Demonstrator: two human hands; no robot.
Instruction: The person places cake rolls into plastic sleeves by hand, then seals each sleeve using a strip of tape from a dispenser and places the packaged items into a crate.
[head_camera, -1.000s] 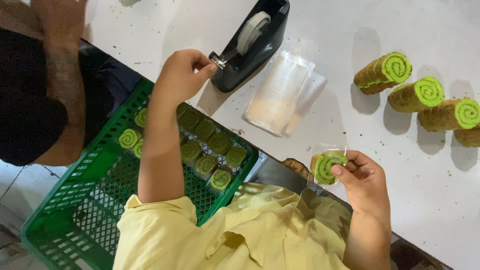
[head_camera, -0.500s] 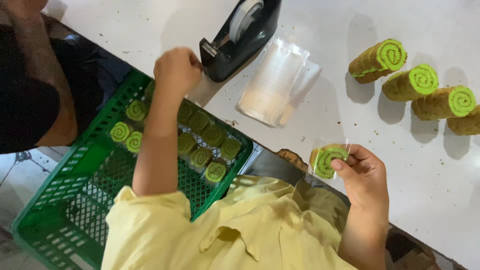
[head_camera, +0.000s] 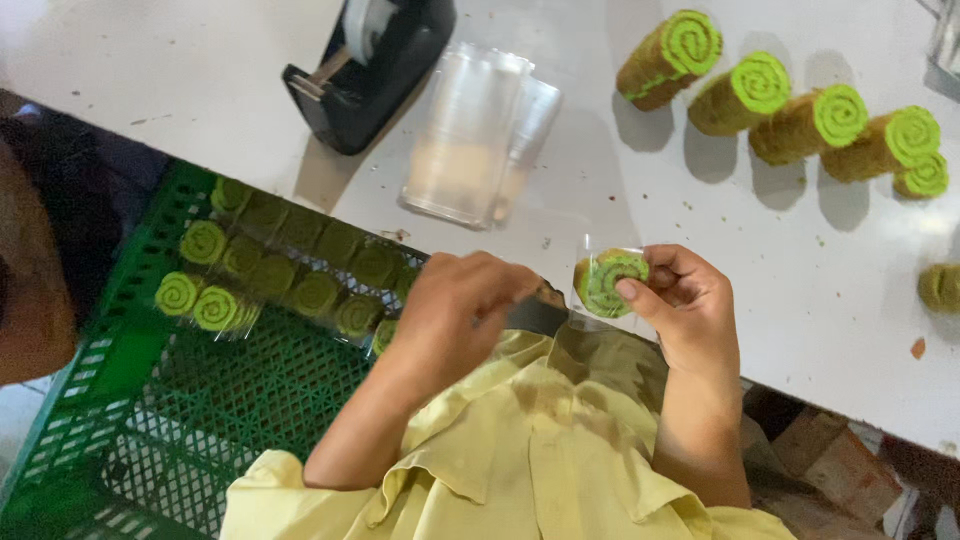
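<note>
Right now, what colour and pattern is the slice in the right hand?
Green-and-tan spiral swirl, in clear wrap: the slice, held by the right hand. Head view.

tape dispenser (head_camera: 375, 70) left of bags (head_camera: 475, 135); rolls (head_camera: 780, 100) right; crate (head_camera: 150, 400) below

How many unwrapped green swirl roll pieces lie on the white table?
6: four in a row at the table's far right, a fifth just below, one at the right edge. More may lie outside view.

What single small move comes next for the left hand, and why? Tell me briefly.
Probably press the left hand onto the wrapped green roll slice to seal its clear wrap: the right hand holds that slice up, and the left hand has come back from the tape dispenser.
</note>
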